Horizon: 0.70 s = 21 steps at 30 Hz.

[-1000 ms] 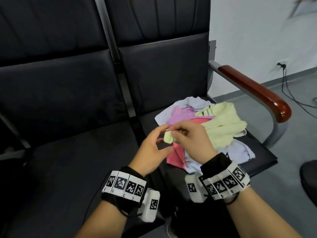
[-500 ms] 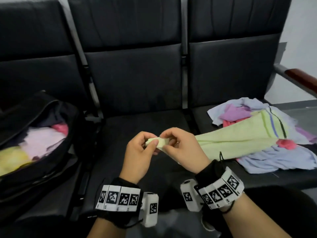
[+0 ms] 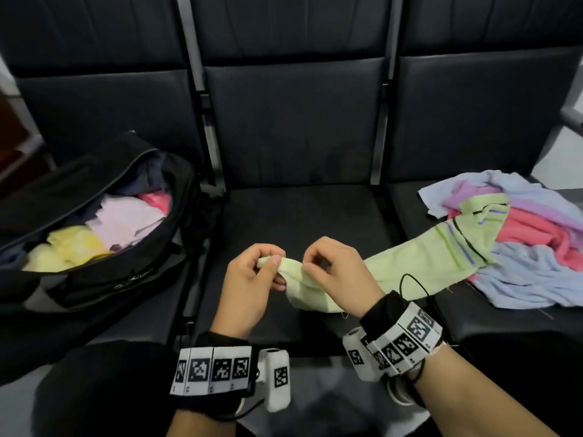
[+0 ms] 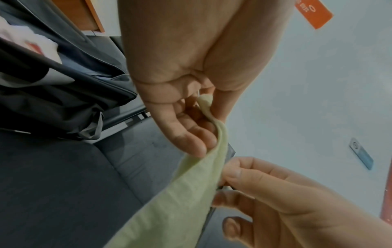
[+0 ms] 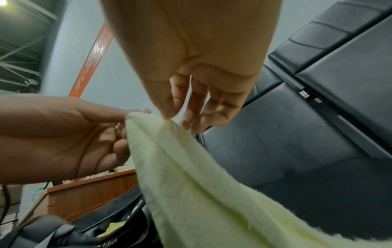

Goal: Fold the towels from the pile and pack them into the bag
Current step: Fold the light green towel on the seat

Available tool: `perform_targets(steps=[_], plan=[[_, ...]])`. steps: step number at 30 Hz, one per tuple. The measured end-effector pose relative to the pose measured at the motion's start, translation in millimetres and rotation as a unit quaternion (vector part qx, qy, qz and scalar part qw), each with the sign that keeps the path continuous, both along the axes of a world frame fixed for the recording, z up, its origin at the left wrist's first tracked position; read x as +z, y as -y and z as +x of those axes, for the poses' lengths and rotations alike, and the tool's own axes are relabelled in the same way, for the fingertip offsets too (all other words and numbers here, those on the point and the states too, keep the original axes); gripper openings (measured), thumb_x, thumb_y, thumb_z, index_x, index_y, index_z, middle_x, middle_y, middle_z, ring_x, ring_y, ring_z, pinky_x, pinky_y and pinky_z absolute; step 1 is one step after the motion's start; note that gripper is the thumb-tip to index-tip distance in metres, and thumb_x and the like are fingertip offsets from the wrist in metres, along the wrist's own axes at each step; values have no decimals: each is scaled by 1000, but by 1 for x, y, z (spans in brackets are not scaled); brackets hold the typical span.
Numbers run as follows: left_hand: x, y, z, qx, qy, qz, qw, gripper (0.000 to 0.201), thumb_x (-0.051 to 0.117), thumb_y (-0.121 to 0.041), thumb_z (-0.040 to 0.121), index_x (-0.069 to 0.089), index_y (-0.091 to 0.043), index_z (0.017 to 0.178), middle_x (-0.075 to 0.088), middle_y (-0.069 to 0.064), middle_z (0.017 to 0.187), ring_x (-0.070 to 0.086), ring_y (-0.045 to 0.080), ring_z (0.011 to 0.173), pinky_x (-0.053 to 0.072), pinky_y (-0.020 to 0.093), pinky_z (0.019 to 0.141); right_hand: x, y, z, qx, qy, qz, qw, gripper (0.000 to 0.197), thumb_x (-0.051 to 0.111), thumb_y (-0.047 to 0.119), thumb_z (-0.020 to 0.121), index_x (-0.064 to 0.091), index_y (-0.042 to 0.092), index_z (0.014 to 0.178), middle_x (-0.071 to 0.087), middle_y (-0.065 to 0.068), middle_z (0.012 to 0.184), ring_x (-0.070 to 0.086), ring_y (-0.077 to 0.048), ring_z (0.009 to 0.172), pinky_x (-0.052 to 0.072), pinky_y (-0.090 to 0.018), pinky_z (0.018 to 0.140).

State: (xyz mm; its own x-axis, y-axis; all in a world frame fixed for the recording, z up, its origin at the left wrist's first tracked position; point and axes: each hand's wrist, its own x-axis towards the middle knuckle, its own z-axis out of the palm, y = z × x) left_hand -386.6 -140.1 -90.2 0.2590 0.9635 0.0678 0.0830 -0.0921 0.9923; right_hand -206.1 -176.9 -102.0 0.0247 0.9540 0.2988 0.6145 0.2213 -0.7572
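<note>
Fingers (image 3: 273, 259) of the left hand (image 3: 249, 288) curl round one corner of a pale green towel (image 3: 419, 263), with the thumb pressed on top of the cloth; the left wrist view shows that corner (image 4: 204, 100) tucked between thumb and forefinger. Just beside it, the right hand (image 3: 339, 275) has its fingers (image 3: 310, 269) bent, pinching the same edge of the towel. From the right wrist view, the thumb tip (image 5: 167, 115) touches the top fold of the cloth (image 5: 191, 167) while the other fingers hang loosely curled behind it. Both hands are held close together above the middle seat (image 3: 296, 222) of a row of black padded chairs.

From the hands the green towel trails off to the right, its striped end lying on a loose pile of towels (image 3: 530, 247) in blue, pink and lilac on the right seat. On the left seat sits a black bag (image 3: 104, 269), unzipped and open, with folded yellow, lilac and pink towels (image 3: 104, 228) inside. Each wrist wears a black band with black-and-white square markers (image 3: 214, 370), and a thin black cable (image 3: 416, 282) loops near the right wrist.
</note>
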Motion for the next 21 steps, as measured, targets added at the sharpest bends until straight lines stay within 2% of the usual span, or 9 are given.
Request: perform_targets(steps=[1, 3, 5, 7, 10, 12, 15, 17, 21], plan=[[1, 0, 1, -15, 4, -2, 1000, 16, 59, 0, 96, 71, -11, 93, 70, 11, 90, 66, 19, 68, 60, 32, 62, -1, 1, 0, 8, -20, -4, 1000, 11, 67, 12, 85, 64, 22, 87, 62, 10, 87, 60, -10, 83, 43, -14, 71], [2, 1, 3, -50, 5, -11, 999, 21, 65, 5, 90, 72, -14, 97, 72, 10, 91, 67, 18, 71, 59, 30, 65, -3, 3, 1, 20, -50, -25, 998, 14, 68, 14, 85, 65, 23, 94, 66, 11, 90, 63, -9, 87, 47, -19, 77], [2, 3, 4, -74, -1, -18, 997, 29, 69, 9, 85, 72, -15, 101, 73, 10, 92, 69, 19, 79, 58, 30, 70, -6, 5, 2, 20, -63, -47, 997, 9, 68, 15, 85, 65, 23, 89, 66, 10, 83, 63, -11, 83, 51, -28, 78], [1, 2, 4, -65, -7, -15, 998, 31, 69, 10, 84, 73, -16, 100, 75, 7, 92, 70, 18, 83, 58, 29, 70, -8, 7, 2, 6, -66, -56, 996, 8, 68, 16, 87, 64, 23, 84, 65, 8, 78, 62, -12, 78, 52, -33, 78], [-2, -2, 1, -25, -50, 13, 998, 20, 68, 0, 88, 73, -19, 92, 74, 5, 82, 66, 24, 72, 57, 36, 67, -6, 7, 4, -16, -100, -32, 994, 13, 65, 19, 88, 61, 29, 82, 64, 10, 78, 60, -8, 74, 49, -22, 71], [-4, -5, -2, -7, -91, 36, 995, 9, 69, -9, 91, 72, -16, 87, 71, 6, 79, 64, 31, 72, 55, 41, 69, -3, 5, 4, -18, -124, -26, 992, 13, 63, 21, 89, 59, 31, 82, 62, 12, 78, 56, -4, 70, 45, -16, 66], [-7, -7, -6, 22, -133, 67, 989, 8, 71, -15, 90, 71, -14, 83, 65, 6, 90, 62, 21, 81, 51, 35, 77, 1, 3, 4, -4, -144, -36, 989, 11, 63, 22, 90, 59, 30, 84, 60, 13, 75, 53, -3, 67, 44, -19, 64], [-5, -8, -7, 3, -121, 61, 991, 4, 72, -13, 89, 72, -13, 85, 66, 5, 94, 64, 19, 87, 52, 35, 80, 2, 3, 3, 6, -143, -38, 989, 11, 63, 21, 90, 60, 30, 84, 60, 12, 75, 52, -5, 68, 45, -22, 65], [-1, -4, -4, -65, -107, 58, 990, 7, 70, -14, 90, 71, -19, 85, 71, 0, 83, 66, 18, 80, 53, 38, 74, 1, 4, 0, 19, -130, -37, 991, 9, 65, 22, 89, 62, 30, 85, 63, 12, 77, 56, -3, 68, 45, -17, 65]])
